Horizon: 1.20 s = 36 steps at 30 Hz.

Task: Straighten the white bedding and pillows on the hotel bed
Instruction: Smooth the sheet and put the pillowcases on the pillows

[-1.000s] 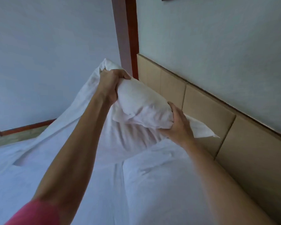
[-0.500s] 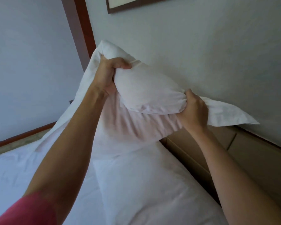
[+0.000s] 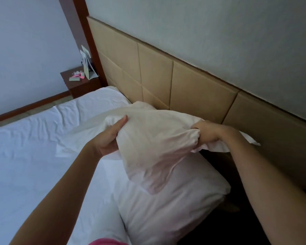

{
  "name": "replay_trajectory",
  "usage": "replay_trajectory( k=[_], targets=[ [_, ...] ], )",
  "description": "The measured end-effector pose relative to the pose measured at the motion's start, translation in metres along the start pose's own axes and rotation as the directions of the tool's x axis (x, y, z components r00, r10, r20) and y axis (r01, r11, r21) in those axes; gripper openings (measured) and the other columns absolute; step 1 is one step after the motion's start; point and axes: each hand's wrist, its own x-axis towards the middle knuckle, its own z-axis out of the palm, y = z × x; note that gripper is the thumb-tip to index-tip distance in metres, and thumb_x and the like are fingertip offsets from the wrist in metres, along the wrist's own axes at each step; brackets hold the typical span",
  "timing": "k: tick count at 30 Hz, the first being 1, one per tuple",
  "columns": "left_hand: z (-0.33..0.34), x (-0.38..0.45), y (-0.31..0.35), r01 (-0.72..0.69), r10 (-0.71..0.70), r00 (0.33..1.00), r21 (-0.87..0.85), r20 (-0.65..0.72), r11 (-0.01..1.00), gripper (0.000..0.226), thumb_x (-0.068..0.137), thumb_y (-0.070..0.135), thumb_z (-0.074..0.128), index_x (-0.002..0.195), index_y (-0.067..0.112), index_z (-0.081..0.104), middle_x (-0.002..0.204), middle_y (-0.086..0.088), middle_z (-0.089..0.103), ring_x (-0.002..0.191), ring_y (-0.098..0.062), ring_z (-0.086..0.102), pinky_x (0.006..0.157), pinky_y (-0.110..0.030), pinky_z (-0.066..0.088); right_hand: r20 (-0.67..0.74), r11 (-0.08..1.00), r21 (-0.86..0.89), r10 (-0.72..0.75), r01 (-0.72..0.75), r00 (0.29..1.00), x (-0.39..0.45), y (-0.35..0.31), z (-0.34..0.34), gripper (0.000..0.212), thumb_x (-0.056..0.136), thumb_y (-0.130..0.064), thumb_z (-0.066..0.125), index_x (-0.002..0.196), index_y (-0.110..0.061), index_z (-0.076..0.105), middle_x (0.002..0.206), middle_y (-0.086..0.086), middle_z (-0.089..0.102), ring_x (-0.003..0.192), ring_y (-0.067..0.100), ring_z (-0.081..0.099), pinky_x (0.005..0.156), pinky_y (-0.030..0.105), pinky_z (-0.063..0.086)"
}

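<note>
I hold a white pillow [image 3: 154,138] in the air by its two ends, just in front of the headboard. My left hand [image 3: 109,137] grips its left end, thumb on top. My right hand [image 3: 208,132] clutches the bunched right end, and the loose flap of the pillowcase [image 3: 244,140] sticks out past it. A second white pillow [image 3: 175,206] lies flat on the bed under the held one. The wrinkled white sheet [image 3: 34,156] covers the mattress to the left.
A tan padded headboard [image 3: 193,89] runs along the wall behind the pillows. A dark gap [image 3: 237,218] lies between the lower pillow and the headboard. A dark wood nightstand [image 3: 78,84] with a card and small items stands at the bed's far corner.
Both hands have brought the pillow down from high against the wall to just above the lower pillow. The view has tilted down, showing the nightstand and the far bed corner.
</note>
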Motion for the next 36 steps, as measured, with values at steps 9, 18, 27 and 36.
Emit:
replay_trajectory(
  k=[9, 18, 27, 36],
  targets=[
    [-0.020, -0.015, -0.069, 0.149, -0.209, 0.962, 0.302, 0.176, 0.942, 0.094, 0.034, 0.069, 0.088, 0.106, 0.012, 0.066, 0.100, 0.005, 0.075, 0.095, -0.006, 0.070, 0.081, -0.022, 0.056, -0.021, 0.960, 0.271, 0.075, -0.067, 0.997, 0.033, -0.017, 0.002, 0.030, 0.084, -0.009, 0.058, 0.108, -0.027, 0.063, 0.124, 0.004, 0.061, 0.102, 0.019, 0.061, 0.083, 0.030, 0.050],
    [-0.028, -0.011, -0.095, 0.152, -0.353, 0.921, 0.684, 0.164, 0.714, 0.098, 0.043, 0.075, 0.082, 0.125, 0.027, 0.060, 0.121, 0.008, 0.067, 0.115, -0.013, 0.063, 0.097, -0.037, 0.053, -0.041, 0.934, 0.232, 0.289, -0.272, 0.957, 0.092, -0.066, 0.082, 0.126, 0.058, -0.096, 0.048, 0.157, -0.029, 0.006, 0.164, 0.011, 0.007, 0.150, 0.035, 0.009, 0.116, 0.062, 0.010],
    [-0.084, -0.015, -0.119, 0.560, -0.634, 0.772, 0.411, 0.057, 0.719, 0.103, 0.064, 0.096, 0.025, 0.097, 0.011, 0.075, 0.120, -0.012, 0.069, 0.127, -0.026, 0.056, 0.119, -0.042, 0.026, -0.066, 0.889, 0.221, 0.424, -0.401, 0.903, 0.132, -0.055, 0.108, 0.150, 0.047, -0.097, 0.055, 0.156, -0.021, -0.014, 0.163, 0.020, -0.005, 0.152, 0.032, -0.004, 0.119, 0.056, -0.005],
    [-0.107, -0.008, -0.150, 0.731, -0.549, 0.657, 0.258, -0.517, 0.632, 0.102, 0.080, 0.086, 0.027, 0.145, 0.008, 0.038, 0.144, -0.014, 0.046, 0.122, -0.038, 0.053, 0.097, -0.050, 0.045, -0.350, 0.886, 0.302, 0.446, -0.352, 0.824, 0.133, -0.049, 0.129, 0.116, 0.052, -0.085, 0.069, 0.137, -0.010, 0.044, 0.138, 0.015, 0.051, 0.130, 0.033, 0.044, 0.108, 0.042, 0.032]
  ],
)
